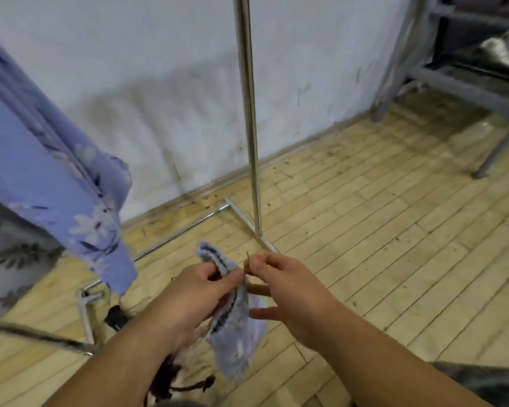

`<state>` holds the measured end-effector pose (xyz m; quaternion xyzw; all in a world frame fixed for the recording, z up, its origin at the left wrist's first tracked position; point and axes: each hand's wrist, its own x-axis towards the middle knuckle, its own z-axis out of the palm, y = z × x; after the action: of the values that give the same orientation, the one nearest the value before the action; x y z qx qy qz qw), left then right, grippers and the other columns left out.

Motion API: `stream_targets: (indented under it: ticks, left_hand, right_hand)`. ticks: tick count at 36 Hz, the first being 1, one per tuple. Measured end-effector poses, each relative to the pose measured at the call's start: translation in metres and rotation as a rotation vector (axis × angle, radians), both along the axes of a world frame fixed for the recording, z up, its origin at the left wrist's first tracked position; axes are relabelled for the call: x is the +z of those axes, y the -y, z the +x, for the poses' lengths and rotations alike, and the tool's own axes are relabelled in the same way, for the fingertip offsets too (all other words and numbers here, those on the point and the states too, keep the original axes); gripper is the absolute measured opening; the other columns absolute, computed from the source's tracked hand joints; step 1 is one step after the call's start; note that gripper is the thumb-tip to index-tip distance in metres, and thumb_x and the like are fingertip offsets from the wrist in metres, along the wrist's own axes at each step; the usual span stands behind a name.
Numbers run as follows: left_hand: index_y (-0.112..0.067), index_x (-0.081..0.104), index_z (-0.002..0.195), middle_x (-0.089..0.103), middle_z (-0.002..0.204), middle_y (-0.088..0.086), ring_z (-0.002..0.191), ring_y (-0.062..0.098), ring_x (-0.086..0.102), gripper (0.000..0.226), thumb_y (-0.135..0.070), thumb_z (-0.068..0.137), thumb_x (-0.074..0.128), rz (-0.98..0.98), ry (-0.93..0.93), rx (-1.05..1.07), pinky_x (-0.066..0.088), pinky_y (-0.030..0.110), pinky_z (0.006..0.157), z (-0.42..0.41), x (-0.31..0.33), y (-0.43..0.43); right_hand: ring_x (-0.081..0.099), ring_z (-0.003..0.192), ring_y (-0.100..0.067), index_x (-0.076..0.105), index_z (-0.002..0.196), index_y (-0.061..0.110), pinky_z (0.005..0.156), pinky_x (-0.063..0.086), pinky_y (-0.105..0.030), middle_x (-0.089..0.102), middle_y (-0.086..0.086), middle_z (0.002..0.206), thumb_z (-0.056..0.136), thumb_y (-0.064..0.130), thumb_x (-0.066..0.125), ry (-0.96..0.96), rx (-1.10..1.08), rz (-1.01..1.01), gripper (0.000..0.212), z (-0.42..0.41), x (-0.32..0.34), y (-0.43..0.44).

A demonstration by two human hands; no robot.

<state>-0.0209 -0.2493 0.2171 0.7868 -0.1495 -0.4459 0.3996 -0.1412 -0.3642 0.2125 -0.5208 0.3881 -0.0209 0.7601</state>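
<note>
My left hand (194,295) grips a small lavender-blue floral piece of cloth (235,339), which bunches above the fist and hangs down below it. My right hand (279,289) is right beside it, its thumb and forefinger pinching something thin at the cloth's edge; the thin thing is too small and blurred to name. The other fingers of the right hand are spread loosely behind the cloth. Both hands are held low over the wooden floor.
A blue floral garment (56,177) hangs at the left over a grey leaf-print one (9,259). A metal rack pole (249,113) rises ahead, its base bars (174,235) on the plank floor. A white wall is behind. A grey metal frame (467,86) stands at the right.
</note>
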Motion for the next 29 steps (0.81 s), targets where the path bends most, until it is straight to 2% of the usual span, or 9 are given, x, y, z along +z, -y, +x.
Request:
stream_targets:
  ticks: [2,4,6,9,11,14,20,25,29]
  left_hand:
    - [-0.018,0.079,0.107,0.08,0.105,0.009,0.103,0.027,0.076,0.015,-0.015,0.099,0.067,-0.085,-0.07,-0.027,0.055,0.047,0.102,-0.011,0.016,-0.005]
    - [-0.013,0.076,0.112,0.08,0.106,0.013,0.103,0.028,0.076,0.023,-0.001,0.097,0.063,-0.133,-0.087,-0.014,0.059,0.039,0.094,-0.025,0.032,-0.014]
    - [-0.011,0.074,0.113,0.08,0.101,0.011,0.097,0.025,0.078,0.025,0.004,0.095,0.064,-0.149,-0.04,-0.029,0.06,0.032,0.083,-0.035,0.04,-0.015]
    - [-0.013,0.077,0.109,0.081,0.096,0.011,0.093,0.025,0.079,0.03,0.008,0.09,0.066,-0.182,0.002,-0.017,0.062,0.036,0.087,-0.049,0.053,-0.025]
    - [-0.012,0.077,0.107,0.081,0.093,0.013,0.09,0.025,0.079,0.033,0.011,0.089,0.063,-0.198,0.014,0.009,0.063,0.033,0.083,-0.058,0.059,-0.031]
    - [-0.018,0.077,0.106,0.08,0.091,0.015,0.085,0.027,0.079,0.03,0.005,0.091,0.064,-0.189,0.042,0.049,0.064,0.034,0.079,-0.063,0.065,-0.044]
    - [-0.018,0.073,0.108,0.078,0.09,0.007,0.075,0.018,0.074,0.02,-0.006,0.099,0.059,-0.075,0.129,0.228,0.063,0.029,0.072,-0.041,0.07,-0.073]
    - [-0.019,0.07,0.118,0.067,0.086,0.005,0.078,0.019,0.068,0.025,-0.008,0.099,0.06,0.012,0.144,0.202,0.064,0.036,0.087,-0.015,0.072,-0.094]
    - [-0.027,0.069,0.12,0.073,0.105,0.007,0.102,0.023,0.073,0.026,-0.013,0.099,0.065,0.071,0.093,0.077,0.061,0.035,0.094,-0.001,0.063,-0.117]
  right_hand:
    - [0.071,0.108,-0.018,0.07,0.099,0.016,0.081,0.063,-0.035,0.075,-0.002,0.112,0.104,0.034,0.058,0.064,0.105,-0.028,0.022,-0.01,0.022,-0.003]
    - [0.07,0.111,-0.021,0.067,0.103,0.013,0.083,0.062,-0.035,0.074,-0.006,0.116,0.104,0.033,0.058,0.1,0.17,-0.067,0.022,-0.021,0.04,-0.009]
    - [0.07,0.109,-0.024,0.069,0.106,0.009,0.086,0.062,-0.039,0.075,-0.008,0.113,0.103,0.029,0.06,0.103,0.169,-0.127,0.022,-0.027,0.043,-0.01]
    - [0.072,0.103,-0.031,0.076,0.099,0.013,0.091,0.061,-0.052,0.076,-0.011,0.102,0.1,0.024,0.066,0.085,0.17,-0.277,0.015,-0.037,0.047,-0.019]
    - [0.074,0.094,-0.023,0.079,0.095,0.017,0.089,0.061,-0.048,0.077,-0.005,0.095,0.098,0.023,0.068,0.088,0.198,-0.44,0.013,-0.041,0.046,-0.024]
    - [0.069,0.082,-0.002,0.081,0.091,0.024,0.082,0.06,-0.032,0.076,0.012,0.084,0.097,0.025,0.068,0.06,0.252,-0.728,0.014,-0.046,0.045,-0.028]
    - [0.06,0.078,0.003,0.08,0.094,0.035,0.065,0.041,-0.003,0.067,0.017,0.089,0.093,0.029,0.073,-0.082,0.304,-1.013,0.009,-0.054,0.037,-0.026]
    - [0.055,0.089,-0.009,0.075,0.117,0.032,0.064,0.033,-0.004,0.056,0.008,0.099,0.089,0.038,0.078,-0.131,0.354,-1.073,0.029,-0.049,0.038,-0.027]
    - [0.056,0.086,-0.005,0.07,0.126,0.033,0.068,0.041,-0.009,0.054,0.011,0.1,0.093,0.032,0.073,-0.082,0.304,-1.022,0.034,-0.046,0.034,-0.031]
